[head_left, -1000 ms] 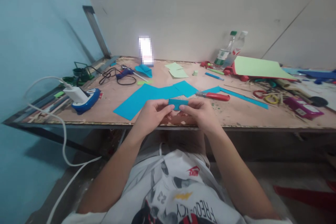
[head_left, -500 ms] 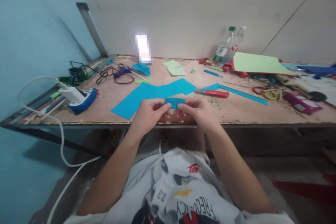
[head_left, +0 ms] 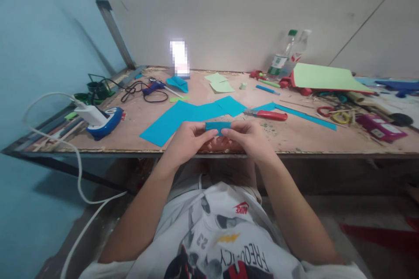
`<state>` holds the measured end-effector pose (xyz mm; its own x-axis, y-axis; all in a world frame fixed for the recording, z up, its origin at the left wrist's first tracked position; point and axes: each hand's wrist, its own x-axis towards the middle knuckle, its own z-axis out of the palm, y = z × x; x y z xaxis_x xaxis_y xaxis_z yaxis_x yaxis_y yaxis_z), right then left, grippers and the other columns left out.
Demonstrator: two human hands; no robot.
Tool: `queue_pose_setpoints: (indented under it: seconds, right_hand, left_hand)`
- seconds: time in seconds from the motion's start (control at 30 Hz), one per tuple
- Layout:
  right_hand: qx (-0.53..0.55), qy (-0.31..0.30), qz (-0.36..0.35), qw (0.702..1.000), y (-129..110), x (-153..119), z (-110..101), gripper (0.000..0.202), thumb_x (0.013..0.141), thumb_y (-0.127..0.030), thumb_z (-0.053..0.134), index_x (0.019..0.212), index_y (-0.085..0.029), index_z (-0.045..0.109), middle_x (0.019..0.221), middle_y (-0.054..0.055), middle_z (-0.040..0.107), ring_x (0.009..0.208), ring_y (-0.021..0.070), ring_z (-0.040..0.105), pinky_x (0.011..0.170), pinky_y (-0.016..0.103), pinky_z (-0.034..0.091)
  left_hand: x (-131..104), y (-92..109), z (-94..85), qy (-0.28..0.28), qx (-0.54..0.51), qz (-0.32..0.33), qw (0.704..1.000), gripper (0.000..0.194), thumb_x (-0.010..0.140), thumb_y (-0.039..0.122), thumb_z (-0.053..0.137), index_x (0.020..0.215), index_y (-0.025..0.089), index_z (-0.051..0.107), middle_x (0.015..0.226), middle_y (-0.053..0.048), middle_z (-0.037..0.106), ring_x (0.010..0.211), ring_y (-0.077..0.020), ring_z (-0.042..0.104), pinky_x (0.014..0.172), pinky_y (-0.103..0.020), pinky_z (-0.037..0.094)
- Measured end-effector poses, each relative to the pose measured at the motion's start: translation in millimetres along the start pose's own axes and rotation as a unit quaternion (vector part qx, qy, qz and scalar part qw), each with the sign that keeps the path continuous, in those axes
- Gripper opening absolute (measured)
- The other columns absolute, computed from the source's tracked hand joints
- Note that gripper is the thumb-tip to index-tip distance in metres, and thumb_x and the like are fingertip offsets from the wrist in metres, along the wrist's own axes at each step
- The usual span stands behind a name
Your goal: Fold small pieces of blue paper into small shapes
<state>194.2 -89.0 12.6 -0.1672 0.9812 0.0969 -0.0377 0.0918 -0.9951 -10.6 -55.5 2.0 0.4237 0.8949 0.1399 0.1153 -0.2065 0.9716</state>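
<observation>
Between my hands, just above the table's front edge, is a small piece of blue paper (head_left: 218, 126). My left hand (head_left: 193, 137) pinches its left end with the thumb on the near face. The right end is pinched the same way by my right hand (head_left: 245, 136). Thumbs and fingers cover its lower part. Just beyond lie larger blue paper sheets (head_left: 173, 123), and a red-handled utility knife (head_left: 270, 115) rests to their right with its blade toward them.
On the table (head_left: 294, 139), a narrow blue strip (head_left: 306, 117), scissors (head_left: 338, 116) and a purple box (head_left: 379, 127) lie right. Two bottles (head_left: 279, 63) stand by the wall. A glue gun (head_left: 153, 88) and a blue power socket (head_left: 106, 124) with a white cable are left.
The upper part of the small blue paper looks tilted or bent over slightly more between my fingers. Both hands keep their pinch, and the view has shifted a little.
</observation>
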Motion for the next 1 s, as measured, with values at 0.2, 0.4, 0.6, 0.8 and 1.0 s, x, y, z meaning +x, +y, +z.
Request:
queue_pose_setpoints:
  seconds: [0.2, 0.4, 0.6, 0.8, 1.0]
  right_hand:
    - [-0.035, 0.019, 0.024, 0.999, -0.7, 0.0, 0.3, 0.035, 0.073, -0.044, 0.09, 0.069, -0.014, 0.073, 0.065, 0.003, 0.068, 0.059, 0.0138, 0.059, 0.052, 0.023, 0.039]
    - [-0.085, -0.007, 0.021, 0.996, -4.8, -0.7, 0.7, 0.033, 0.077, -0.046, 0.086, 0.074, -0.014, 0.076, 0.066, 0.004, 0.069, 0.063, 0.0161, 0.061, 0.06, 0.027, 0.045]
    - [-0.107, -0.005, 0.034, 0.994, -6.6, -0.9, 1.6, 0.031, 0.077, -0.043, 0.084, 0.073, -0.014, 0.076, 0.064, 0.004, 0.068, 0.061, 0.0162, 0.06, 0.059, 0.028, 0.045]
    - [-0.076, -0.015, 0.022, 0.997, -9.3, -1.4, 3.2, 0.031, 0.076, -0.041, 0.085, 0.066, -0.014, 0.074, 0.06, 0.003, 0.067, 0.057, 0.0148, 0.06, 0.058, 0.026, 0.048]
    - [-0.075, -0.016, 0.022, 0.997, -7.7, -1.7, 1.4, 0.032, 0.077, -0.044, 0.086, 0.068, -0.015, 0.077, 0.066, 0.006, 0.073, 0.058, 0.0153, 0.062, 0.056, 0.026, 0.048]
  left_hand:
    - [0.0, 2.9, 1.8, -0.003, -0.009, -0.004, 1.0, 0.041, 0.086, 0.054, 0.077, 0.073, 0.015, 0.073, 0.074, -0.006, 0.077, 0.066, -0.018, 0.07, 0.063, -0.028, 0.056]
    - [-1.1, 5.0, 2.3, 0.005, 0.008, 0.011, 1.0, 0.037, 0.087, 0.048, 0.078, 0.07, 0.016, 0.071, 0.074, -0.005, 0.078, 0.067, -0.0182, 0.071, 0.058, -0.024, 0.051]
    - [-1.9, 2.0, 1.9, 0.003, 0.006, 0.009, 1.0, 0.036, 0.089, 0.049, 0.075, 0.075, 0.016, 0.073, 0.077, -0.006, 0.079, 0.071, -0.0205, 0.074, 0.063, -0.027, 0.056]
    - [-1.2, 4.4, 4.6, -0.007, -0.01, 0.002, 1.0, 0.038, 0.087, 0.05, 0.075, 0.074, 0.015, 0.073, 0.076, -0.007, 0.078, 0.067, -0.0195, 0.073, 0.064, -0.028, 0.059]
    - [-0.9, 3.2, 4.7, -0.002, -0.009, 0.0, 1.0, 0.036, 0.088, 0.049, 0.075, 0.074, 0.016, 0.072, 0.077, -0.007, 0.078, 0.068, -0.0199, 0.074, 0.065, -0.029, 0.059]
